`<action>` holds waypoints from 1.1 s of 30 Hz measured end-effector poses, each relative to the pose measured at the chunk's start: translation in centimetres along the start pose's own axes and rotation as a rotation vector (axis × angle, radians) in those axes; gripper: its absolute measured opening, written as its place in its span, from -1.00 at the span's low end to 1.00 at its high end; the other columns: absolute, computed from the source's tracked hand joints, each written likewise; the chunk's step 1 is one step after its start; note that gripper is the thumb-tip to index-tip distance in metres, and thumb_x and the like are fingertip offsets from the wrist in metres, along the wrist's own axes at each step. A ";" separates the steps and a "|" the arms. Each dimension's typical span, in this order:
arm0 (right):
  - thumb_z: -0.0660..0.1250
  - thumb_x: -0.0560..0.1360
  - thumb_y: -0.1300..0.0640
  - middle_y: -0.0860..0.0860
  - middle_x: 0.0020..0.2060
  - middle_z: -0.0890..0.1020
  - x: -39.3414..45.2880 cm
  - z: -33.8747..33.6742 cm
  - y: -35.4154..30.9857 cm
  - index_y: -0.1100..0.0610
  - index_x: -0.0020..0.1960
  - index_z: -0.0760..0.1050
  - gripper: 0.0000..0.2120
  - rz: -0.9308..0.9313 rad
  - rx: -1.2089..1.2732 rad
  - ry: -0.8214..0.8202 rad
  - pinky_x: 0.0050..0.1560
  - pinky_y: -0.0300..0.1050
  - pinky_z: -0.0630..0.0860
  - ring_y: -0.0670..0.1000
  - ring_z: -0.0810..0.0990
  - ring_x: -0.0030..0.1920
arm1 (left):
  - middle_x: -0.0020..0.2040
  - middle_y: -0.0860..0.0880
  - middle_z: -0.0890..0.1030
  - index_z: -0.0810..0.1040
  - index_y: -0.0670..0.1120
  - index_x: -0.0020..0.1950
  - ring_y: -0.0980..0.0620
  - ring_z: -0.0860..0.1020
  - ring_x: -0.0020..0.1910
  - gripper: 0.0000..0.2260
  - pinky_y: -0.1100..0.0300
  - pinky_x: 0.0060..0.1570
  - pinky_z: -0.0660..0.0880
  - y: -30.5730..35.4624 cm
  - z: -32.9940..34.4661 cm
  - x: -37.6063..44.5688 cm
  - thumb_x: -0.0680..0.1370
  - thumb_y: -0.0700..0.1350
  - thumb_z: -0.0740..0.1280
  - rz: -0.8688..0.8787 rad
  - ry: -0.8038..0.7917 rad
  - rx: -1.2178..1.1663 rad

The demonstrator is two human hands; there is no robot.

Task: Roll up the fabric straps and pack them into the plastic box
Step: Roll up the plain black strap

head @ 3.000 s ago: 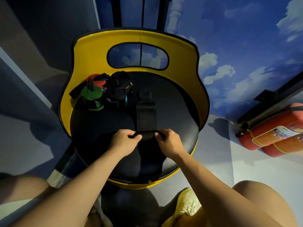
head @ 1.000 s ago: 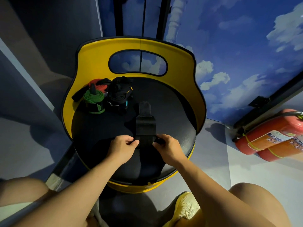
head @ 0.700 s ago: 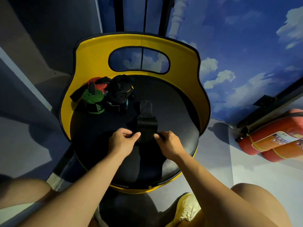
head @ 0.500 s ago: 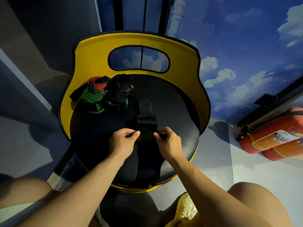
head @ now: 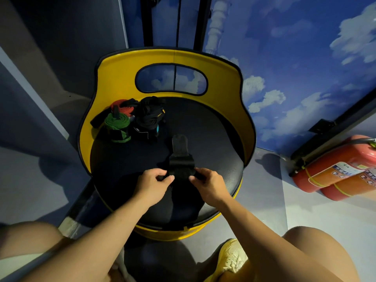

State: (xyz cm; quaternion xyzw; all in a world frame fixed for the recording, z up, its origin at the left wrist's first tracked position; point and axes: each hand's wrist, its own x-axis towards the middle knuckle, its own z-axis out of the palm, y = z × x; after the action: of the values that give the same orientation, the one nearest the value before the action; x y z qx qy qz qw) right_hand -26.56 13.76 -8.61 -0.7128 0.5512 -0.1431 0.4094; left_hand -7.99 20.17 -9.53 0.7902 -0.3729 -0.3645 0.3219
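Now two hands [head: 151, 185] [head: 209, 185] on one black strap [head: 180, 159].

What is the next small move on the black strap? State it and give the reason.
Probably one more turn of the roll away from the body. Both the left hand and the right hand pinch the ends of the rolled part of the black strap, while its short tail still lies flat and unrolled on the black seat.
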 end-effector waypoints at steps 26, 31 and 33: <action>0.31 0.62 0.04 0.08 0.08 0.70 0.7 -0.2 -1.5 0.12 0.21 0.62 -0.75 0.013 -0.106 0.064 0.08 -0.08 0.51 0.12 0.63 0.11 | 0.09 0.01 0.67 0.59 -0.10 0.34 0.01 0.64 0.06 -0.61 0.07 0.20 0.57 1.6 -0.1 1.0 0.54 -0.02 0.48 -0.129 -0.084 -0.181; 0.27 0.64 -0.05 0.11 -0.04 0.69 0.6 -0.2 -1.1 0.16 0.11 0.62 -0.69 0.031 -0.138 0.017 0.00 0.03 0.56 0.16 0.63 -0.01 | 0.09 -0.09 0.66 0.49 -0.18 0.43 0.01 0.68 -0.05 -0.50 0.04 0.11 0.63 1.4 -0.4 0.9 0.55 0.01 0.47 -0.160 -0.123 -0.156; 0.24 0.64 -0.10 0.12 -0.04 0.69 1.2 0.0 -0.9 0.16 0.11 0.62 -0.65 0.061 -0.140 0.017 -0.01 0.02 0.56 0.16 0.63 0.00 | 0.12 -0.11 0.65 0.50 -0.17 0.41 0.00 0.71 -0.11 -0.51 0.07 0.02 0.67 1.8 -0.5 1.1 0.55 0.02 0.47 -0.203 -0.130 -0.205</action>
State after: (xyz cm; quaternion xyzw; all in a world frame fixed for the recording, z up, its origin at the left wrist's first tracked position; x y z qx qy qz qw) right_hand -25.50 12.73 -8.23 -0.7214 0.5847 -0.0978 0.3579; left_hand -7.74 18.47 -8.28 0.7613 -0.2722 -0.4819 0.3378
